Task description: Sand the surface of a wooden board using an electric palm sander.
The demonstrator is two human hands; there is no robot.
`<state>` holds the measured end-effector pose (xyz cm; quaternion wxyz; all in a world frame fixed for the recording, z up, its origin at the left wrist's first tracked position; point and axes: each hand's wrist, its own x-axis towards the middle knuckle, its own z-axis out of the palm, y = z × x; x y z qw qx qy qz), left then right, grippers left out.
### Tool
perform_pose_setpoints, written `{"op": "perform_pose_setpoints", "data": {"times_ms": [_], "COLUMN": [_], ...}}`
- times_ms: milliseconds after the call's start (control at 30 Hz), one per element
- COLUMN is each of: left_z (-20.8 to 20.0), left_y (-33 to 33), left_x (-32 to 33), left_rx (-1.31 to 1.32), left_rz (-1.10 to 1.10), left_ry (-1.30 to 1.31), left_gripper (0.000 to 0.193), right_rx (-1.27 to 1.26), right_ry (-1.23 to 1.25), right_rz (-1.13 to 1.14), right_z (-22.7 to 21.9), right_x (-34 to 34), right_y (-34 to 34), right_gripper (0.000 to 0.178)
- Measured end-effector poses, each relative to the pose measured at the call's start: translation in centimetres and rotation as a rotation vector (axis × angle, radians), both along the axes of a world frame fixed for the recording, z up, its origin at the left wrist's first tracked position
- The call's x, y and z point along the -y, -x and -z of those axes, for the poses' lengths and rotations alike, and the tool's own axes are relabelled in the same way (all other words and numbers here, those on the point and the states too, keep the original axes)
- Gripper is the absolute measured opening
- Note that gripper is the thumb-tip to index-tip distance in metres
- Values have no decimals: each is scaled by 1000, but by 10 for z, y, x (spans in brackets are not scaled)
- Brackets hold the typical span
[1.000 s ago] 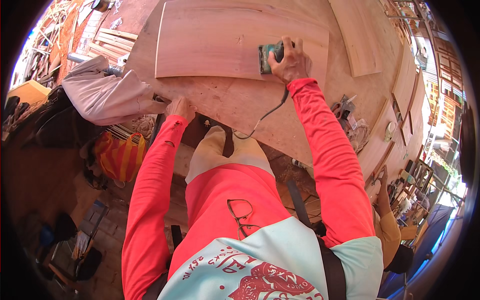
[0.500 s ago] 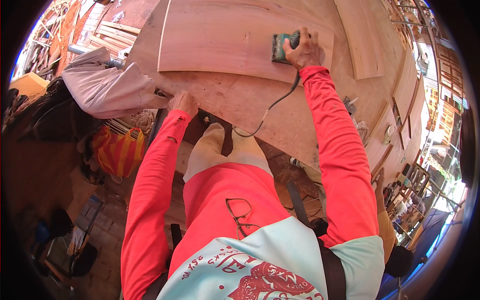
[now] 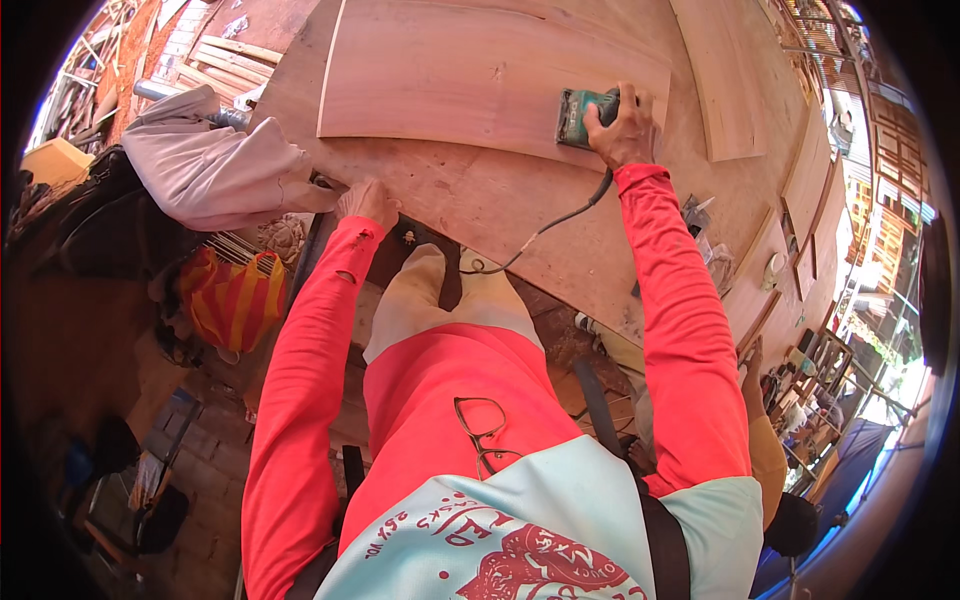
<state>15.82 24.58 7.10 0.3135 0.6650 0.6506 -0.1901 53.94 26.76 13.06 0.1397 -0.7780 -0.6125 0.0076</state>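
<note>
My right hand (image 3: 624, 130) is wrapped round a green electric sander (image 3: 586, 117) with a black base. The sander sits near the right end of a smooth wooden panel (image 3: 430, 85), over its near edge. A dark cord (image 3: 565, 216) runs from the sander, loops over the work table (image 3: 480, 195) and hangs past its near edge by my knees. Off to the left, my left hand (image 3: 368, 203) is closed on the table edge, next to a draped pale cloth (image 3: 205, 160). Its fingertips are partly hidden.
Another board (image 3: 715, 80) lies at the right of the table. A red and yellow striped bag (image 3: 232, 300) hangs low at the left. Wooden strips (image 3: 235, 65) lie beyond the cloth. Another person's arm (image 3: 765, 440) shows at the lower right, behind my right arm.
My right hand has drawn the sander nearer to me and slightly right, to the panel's near edge. The cord has shifted with it. My left hand has stayed in place.
</note>
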Motion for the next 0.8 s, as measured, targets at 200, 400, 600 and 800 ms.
{"op": "perform_pose_setpoints", "data": {"times_ms": [200, 400, 600, 800], "left_z": [-4, -10, 3, -4], "left_y": [-2, -5, 0, 0], "left_x": [-1, -2, -1, -5], "left_rx": [-8, -4, -10, -16], "left_rz": [-11, 30, 38, 32], "left_ry": [-2, -24, -9, 61], "left_gripper": [28, 31, 36, 37], "right_rx": [26, -66, -103, -76], "right_ry": [24, 26, 76, 45], "right_rz": [-47, -141, -132, 1], "right_z": [-1, -11, -18, -7], "right_x": [-31, -18, 28, 51], "right_y": [51, 102, 84, 20], "right_gripper": [49, 48, 48, 50]}}
